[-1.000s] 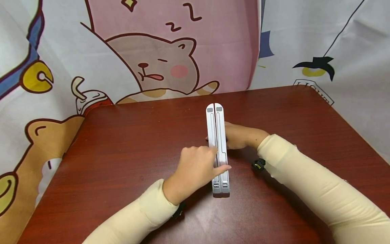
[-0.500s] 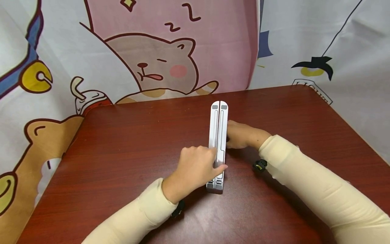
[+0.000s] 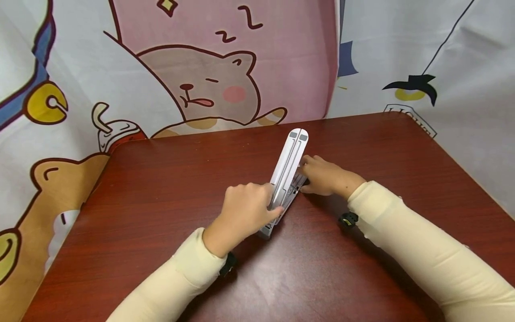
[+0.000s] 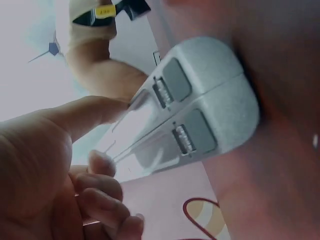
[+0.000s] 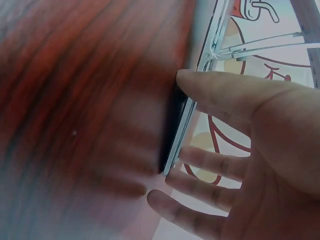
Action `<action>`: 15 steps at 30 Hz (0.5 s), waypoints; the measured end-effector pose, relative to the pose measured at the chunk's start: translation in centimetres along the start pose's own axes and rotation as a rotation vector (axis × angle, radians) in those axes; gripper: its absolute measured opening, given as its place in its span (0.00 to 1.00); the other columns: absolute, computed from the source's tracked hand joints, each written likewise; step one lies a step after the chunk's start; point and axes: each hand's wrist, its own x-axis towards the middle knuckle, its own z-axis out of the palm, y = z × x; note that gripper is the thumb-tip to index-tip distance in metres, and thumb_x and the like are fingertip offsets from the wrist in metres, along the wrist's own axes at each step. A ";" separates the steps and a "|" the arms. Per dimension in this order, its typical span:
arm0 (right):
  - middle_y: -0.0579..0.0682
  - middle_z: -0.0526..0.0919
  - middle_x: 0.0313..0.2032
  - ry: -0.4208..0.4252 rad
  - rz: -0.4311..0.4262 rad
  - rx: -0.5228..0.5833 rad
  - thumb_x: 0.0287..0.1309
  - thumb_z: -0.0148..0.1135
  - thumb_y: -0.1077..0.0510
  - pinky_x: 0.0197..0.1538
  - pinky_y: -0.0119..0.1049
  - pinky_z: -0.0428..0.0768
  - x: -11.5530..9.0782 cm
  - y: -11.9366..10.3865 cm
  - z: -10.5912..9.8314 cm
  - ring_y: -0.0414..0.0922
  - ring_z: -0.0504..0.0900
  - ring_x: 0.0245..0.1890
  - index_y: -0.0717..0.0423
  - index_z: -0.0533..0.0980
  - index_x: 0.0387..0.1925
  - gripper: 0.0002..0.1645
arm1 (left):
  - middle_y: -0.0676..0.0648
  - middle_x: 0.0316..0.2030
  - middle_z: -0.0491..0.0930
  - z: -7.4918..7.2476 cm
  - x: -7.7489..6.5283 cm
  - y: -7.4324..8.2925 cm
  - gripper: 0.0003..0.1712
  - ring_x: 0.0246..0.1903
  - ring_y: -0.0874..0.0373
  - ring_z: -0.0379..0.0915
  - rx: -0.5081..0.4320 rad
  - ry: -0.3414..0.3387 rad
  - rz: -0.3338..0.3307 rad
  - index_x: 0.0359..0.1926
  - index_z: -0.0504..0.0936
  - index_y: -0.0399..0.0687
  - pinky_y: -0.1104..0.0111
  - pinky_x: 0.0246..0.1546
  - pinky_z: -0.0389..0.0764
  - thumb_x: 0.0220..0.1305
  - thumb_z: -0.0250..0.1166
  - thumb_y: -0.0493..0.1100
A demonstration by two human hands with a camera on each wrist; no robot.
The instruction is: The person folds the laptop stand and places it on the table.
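A silver folding laptop stand (image 3: 288,161) stands at the middle of the table, its two long arms side by side and slanting up to the far right. My left hand (image 3: 246,208) grips these arms near the hinge end, thumb on one side and fingers on the other. In the left wrist view the stand's rounded end (image 4: 215,95) shows grey pads. My right hand (image 3: 327,175) pinches a lower rail of the stand. The right wrist view has the thumb across this rail (image 5: 184,125), with the fingers behind it and thin struts beyond.
The reddish-brown wooden table (image 3: 173,192) spreads out around both hands. A cloth printed with cartoon animals (image 3: 297,53) hangs behind its back edge. Dark straps with small devices (image 3: 348,219) sit at both wrists.
The stand has turned clockwise, its far end going right and its near end left. The lower rail now shows apart from the upper arms. My left hand moved slightly left.
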 end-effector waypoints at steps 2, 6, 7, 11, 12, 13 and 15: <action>0.65 0.78 0.52 0.008 0.000 -0.010 0.52 0.73 0.55 0.55 0.54 0.75 -0.1 0.0 0.0 0.60 0.76 0.49 0.56 0.83 0.49 0.21 | 0.58 0.11 0.67 -0.1 0.1 -0.3 0.27 0.12 0.57 0.65 0.002 -0.004 -0.008 0.20 0.70 0.57 0.65 0.11 0.58 0.52 0.72 0.68; 0.65 0.79 0.48 0.039 -0.012 -0.019 0.51 0.69 0.60 0.52 0.54 0.75 -0.4 0.0 0.1 0.60 0.76 0.45 0.55 0.83 0.52 0.23 | 0.57 0.13 0.70 -0.3 0.2 -0.8 0.27 0.13 0.55 0.68 -0.012 -0.016 -0.029 0.21 0.71 0.57 0.64 0.12 0.60 0.50 0.73 0.68; 0.64 0.79 0.47 0.041 -0.009 -0.015 0.51 0.68 0.62 0.51 0.54 0.75 -0.5 0.0 0.1 0.60 0.76 0.44 0.54 0.82 0.52 0.23 | 0.57 0.13 0.71 -0.4 0.2 -0.9 0.27 0.13 0.55 0.69 -0.017 -0.019 -0.034 0.21 0.72 0.57 0.63 0.13 0.61 0.50 0.73 0.68; 0.64 0.79 0.48 0.027 0.027 -0.009 0.52 0.65 0.63 0.50 0.56 0.77 -0.8 -0.1 0.0 0.60 0.76 0.44 0.49 0.81 0.56 0.27 | 0.56 0.15 0.74 -0.6 0.2 -1.2 0.25 0.15 0.53 0.73 -0.028 -0.034 -0.045 0.24 0.74 0.56 0.63 0.14 0.63 0.50 0.74 0.67; 0.64 0.79 0.49 0.020 0.040 -0.008 0.53 0.65 0.62 0.50 0.57 0.78 -0.9 -0.1 0.0 0.60 0.77 0.45 0.47 0.81 0.57 0.27 | 0.56 0.15 0.74 -0.7 0.2 -1.2 0.25 0.16 0.52 0.73 -0.028 -0.039 -0.048 0.24 0.74 0.56 0.63 0.14 0.63 0.50 0.75 0.66; 0.64 0.79 0.49 0.011 0.050 -0.010 0.54 0.66 0.61 0.50 0.58 0.79 -1.0 -0.1 -0.1 0.61 0.77 0.46 0.46 0.81 0.58 0.27 | 0.56 0.15 0.75 -0.7 0.2 -1.3 0.24 0.16 0.52 0.74 -0.028 -0.042 -0.051 0.24 0.74 0.56 0.63 0.15 0.64 0.50 0.75 0.65; 0.64 0.79 0.51 -0.003 0.069 -0.015 0.56 0.67 0.59 0.49 0.60 0.79 -1.2 -0.2 -0.2 0.61 0.78 0.48 0.44 0.80 0.59 0.27 | 0.56 0.16 0.76 -0.8 0.3 -1.5 0.23 0.17 0.53 0.74 -0.029 -0.051 -0.057 0.25 0.75 0.56 0.63 0.15 0.64 0.51 0.75 0.64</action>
